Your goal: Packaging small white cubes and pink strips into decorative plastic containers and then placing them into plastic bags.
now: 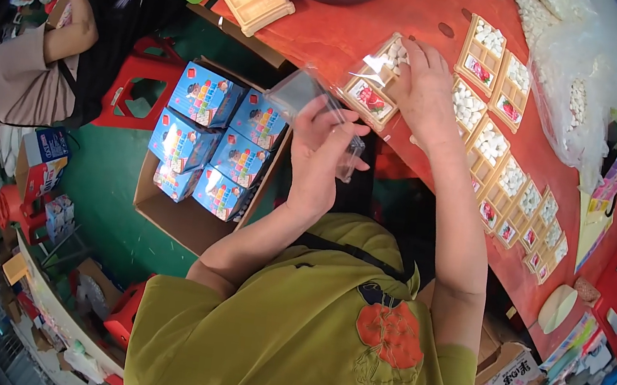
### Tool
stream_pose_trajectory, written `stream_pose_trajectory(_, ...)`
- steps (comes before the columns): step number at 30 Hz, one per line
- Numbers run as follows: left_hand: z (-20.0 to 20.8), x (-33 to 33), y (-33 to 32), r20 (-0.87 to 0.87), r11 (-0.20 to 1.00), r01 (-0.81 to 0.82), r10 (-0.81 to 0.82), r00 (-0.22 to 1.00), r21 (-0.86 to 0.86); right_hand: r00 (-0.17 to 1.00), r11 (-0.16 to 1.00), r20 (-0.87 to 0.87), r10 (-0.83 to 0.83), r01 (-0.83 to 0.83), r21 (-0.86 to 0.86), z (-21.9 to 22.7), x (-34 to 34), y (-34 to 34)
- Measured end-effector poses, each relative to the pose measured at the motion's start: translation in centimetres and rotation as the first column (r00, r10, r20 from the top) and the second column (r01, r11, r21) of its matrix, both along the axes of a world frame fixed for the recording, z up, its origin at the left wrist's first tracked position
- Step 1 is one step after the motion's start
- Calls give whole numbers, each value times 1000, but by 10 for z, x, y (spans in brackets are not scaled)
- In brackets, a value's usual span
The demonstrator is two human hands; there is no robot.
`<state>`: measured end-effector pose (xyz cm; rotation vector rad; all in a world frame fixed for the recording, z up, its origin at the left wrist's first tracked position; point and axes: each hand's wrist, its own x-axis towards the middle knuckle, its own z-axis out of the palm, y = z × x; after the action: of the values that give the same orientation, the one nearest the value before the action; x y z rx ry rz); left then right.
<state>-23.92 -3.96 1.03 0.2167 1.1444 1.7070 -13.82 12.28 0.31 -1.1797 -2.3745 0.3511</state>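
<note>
Your left hand (pixel 317 158) is partly curled, thumb and fingers closed on thin, clear, shiny plastic packaging (pixel 298 94). Your right hand (pixel 427 91) is loosely bent, fingertips down at the pale, shallow, compartmented wooden-looking tray (pixel 386 84); whether they pinch anything can't be told. That tray lies under and just left of those fingers, at the near edge of the red-covered table (pixel 325 39), with small white rounded pieces (pixel 397 55) in its far end.

The tray should be light and stiff: grip its long outer rims and keep it level, as the pieces look loose. The plastic is probably slippery and easily creased, so hold it lightly by an edge.
</note>
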Motion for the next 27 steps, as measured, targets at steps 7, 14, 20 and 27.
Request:
stream_pose_trajectory(7, -1, 8, -8, 26, 983, 171, -173, 985, 69, 997, 991, -38, 74, -77, -108, 9, 8, 9)
stream_pose_trajectory(14, 4, 4, -7, 30, 988, 154, -155, 988, 33, 984, 989, 114, 135, -140, 40, -2, 9, 0)
stream_pose_trajectory(20, -2, 9, -9, 115, 997, 65, -60, 992, -33, 987, 989, 107, 123, -131, 69, -3, 7, -3)
stream_pose_trajectory(27, 1, 3, -1, 189, 999, 52, -54, 981, 15, 991, 992, 46, 127, -126, -13, 1, 10, 4)
